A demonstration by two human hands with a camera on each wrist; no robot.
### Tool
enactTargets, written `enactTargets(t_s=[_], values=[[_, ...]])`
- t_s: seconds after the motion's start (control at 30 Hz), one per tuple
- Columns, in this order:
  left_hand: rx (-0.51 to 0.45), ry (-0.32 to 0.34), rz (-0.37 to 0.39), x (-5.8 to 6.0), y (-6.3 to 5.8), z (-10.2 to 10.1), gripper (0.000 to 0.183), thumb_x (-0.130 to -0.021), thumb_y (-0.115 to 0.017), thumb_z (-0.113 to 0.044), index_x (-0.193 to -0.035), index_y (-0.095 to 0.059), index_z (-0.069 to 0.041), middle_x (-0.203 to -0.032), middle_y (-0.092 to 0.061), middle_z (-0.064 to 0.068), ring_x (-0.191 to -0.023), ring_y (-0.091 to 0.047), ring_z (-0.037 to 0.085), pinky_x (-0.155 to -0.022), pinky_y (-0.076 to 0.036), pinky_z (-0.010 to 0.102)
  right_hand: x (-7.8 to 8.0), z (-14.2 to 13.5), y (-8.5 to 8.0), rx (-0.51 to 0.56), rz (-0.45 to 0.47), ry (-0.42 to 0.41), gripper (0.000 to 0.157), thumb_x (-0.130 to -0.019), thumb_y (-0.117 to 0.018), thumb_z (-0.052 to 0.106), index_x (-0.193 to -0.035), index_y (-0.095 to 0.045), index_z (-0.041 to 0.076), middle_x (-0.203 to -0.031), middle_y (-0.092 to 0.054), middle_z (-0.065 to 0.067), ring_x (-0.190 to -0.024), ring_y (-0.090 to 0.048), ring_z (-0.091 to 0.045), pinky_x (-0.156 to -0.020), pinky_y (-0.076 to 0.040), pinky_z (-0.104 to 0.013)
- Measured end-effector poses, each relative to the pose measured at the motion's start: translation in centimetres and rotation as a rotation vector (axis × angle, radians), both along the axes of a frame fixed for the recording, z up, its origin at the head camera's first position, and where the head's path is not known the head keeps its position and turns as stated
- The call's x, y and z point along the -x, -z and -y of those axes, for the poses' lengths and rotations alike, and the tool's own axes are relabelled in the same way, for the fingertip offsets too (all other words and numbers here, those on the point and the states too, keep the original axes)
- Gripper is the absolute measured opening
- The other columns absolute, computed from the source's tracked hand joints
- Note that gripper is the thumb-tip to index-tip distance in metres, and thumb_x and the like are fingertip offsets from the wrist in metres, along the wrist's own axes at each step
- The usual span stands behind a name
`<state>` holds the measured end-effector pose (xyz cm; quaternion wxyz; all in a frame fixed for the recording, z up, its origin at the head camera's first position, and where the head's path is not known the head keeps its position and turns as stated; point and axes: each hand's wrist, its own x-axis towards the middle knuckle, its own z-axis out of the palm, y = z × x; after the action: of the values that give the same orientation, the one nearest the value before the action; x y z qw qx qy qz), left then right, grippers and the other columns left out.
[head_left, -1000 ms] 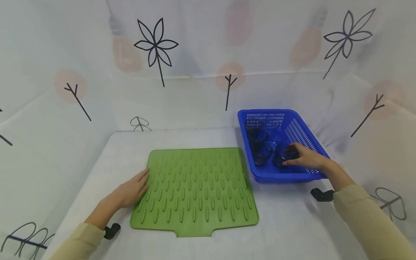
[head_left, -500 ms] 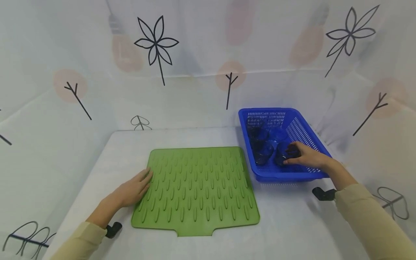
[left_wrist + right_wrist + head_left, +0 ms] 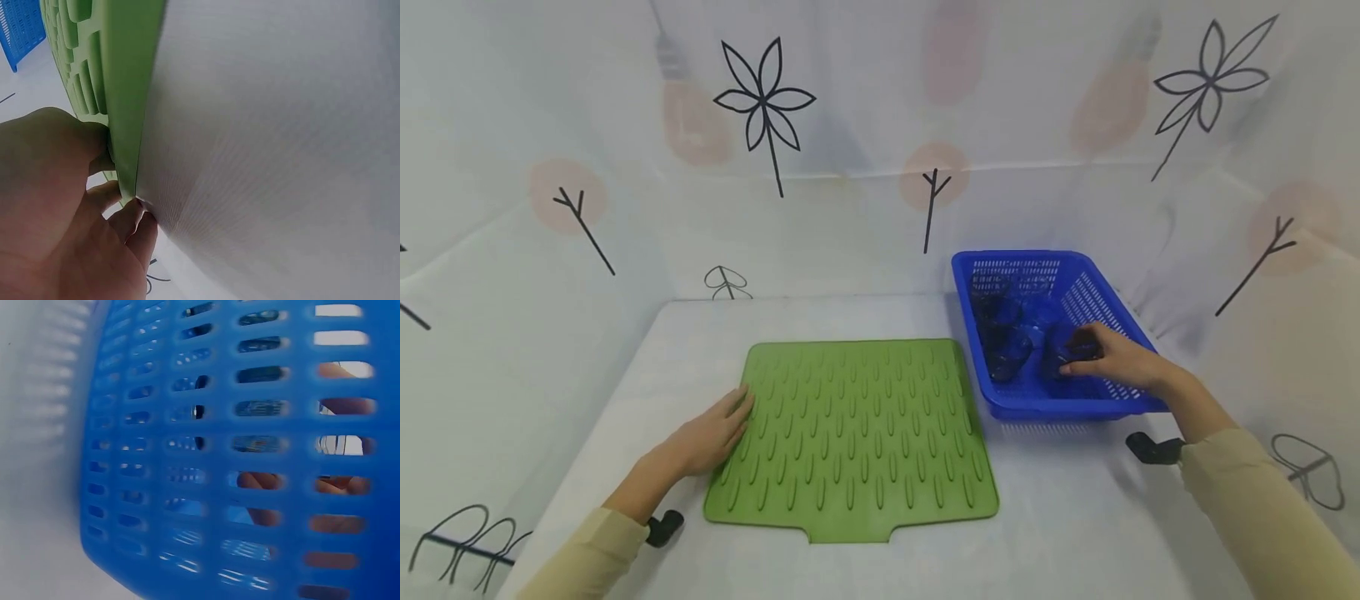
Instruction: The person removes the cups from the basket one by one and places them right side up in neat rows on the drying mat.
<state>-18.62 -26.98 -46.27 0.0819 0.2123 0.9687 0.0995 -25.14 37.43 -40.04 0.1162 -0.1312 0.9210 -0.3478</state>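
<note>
Right hand (image 3: 1112, 360) grips a dark, see-through glass (image 3: 1054, 357), fingers and thumb bent round its side; can't tell if the glass is clear of the basket bottom. Glass is inside the blue basket (image 3: 1052, 410), near the front, right of the other glasses (image 3: 1009, 350), which sit along the basket's left side and toward the back; exact count too dark to tell. Right wrist view mostly blocked by the basket's slotted wall, fingers partly visible through the slots.

Left hand (image 3: 706, 437) holds no glass; fingers loosely extended, resting on the left edge of the green mat (image 3: 853, 433). Left wrist view has fingertips at the mat's rim, touching it.

Mat lies flat on the white table (image 3: 1060, 533), raised ribs up, tab toward the person. Basket stands just beside the mat, at its back right. Beige sleeves (image 3: 1262, 508) on both arms, black mount (image 3: 1152, 448) at each wrist. Behind, white cloth (image 3: 850, 242) with black plant line drawings and pale pink shapes.
</note>
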Motion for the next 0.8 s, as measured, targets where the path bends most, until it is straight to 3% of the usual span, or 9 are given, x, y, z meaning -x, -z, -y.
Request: enactTargets(t_s=[0.27,0.6,0.8], values=[[0.004,0.009,-0.001,-0.1,0.0,0.2,0.053,-0.110,-0.045,-0.015,-0.156,-0.032,0.008,-0.165,-0.021,0.029,-0.149,-0.028,0.047,-0.120,-0.029,0.059,-0.3,0.1,-1.3,0.032,-0.033,0.007,0.076,-0.095,-0.075,0.029,-0.145,-0.034,-0.009,-0.143,-0.049,-0.031,-0.133,-0.047,-0.049,-0.109,-0.041,-0.066],[-0.016,0.011,0.003,0.2,0.1,0.4,0.053,-0.109,-0.044,-0.015,-0.156,-0.032,0.007,-0.165,-0.021,0.028,-0.149,-0.027,0.047,-0.121,-0.028,0.059,-1.0,0.7,-2.5,0.049,-0.036,0.036,0.080,-0.095,-0.075,0.036,-0.147,-0.032,-0.007,-0.145,-0.047,-0.029,-0.135,-0.045,-0.049,-0.110,-0.038,-0.067],[-0.027,0.020,-0.009,0.2,0.1,0.5,0.052,-0.109,-0.045,-0.014,-0.156,-0.033,0.007,-0.164,-0.022,0.029,-0.149,-0.028,0.048,-0.121,-0.027,0.059,-1.3,1.2,-3.0,0.039,-0.046,0.051,0.079,-0.096,-0.074,0.036,-0.147,-0.032,-0.006,-0.145,-0.047,-0.028,-0.134,-0.046,-0.047,-0.108,-0.044,-0.057]])
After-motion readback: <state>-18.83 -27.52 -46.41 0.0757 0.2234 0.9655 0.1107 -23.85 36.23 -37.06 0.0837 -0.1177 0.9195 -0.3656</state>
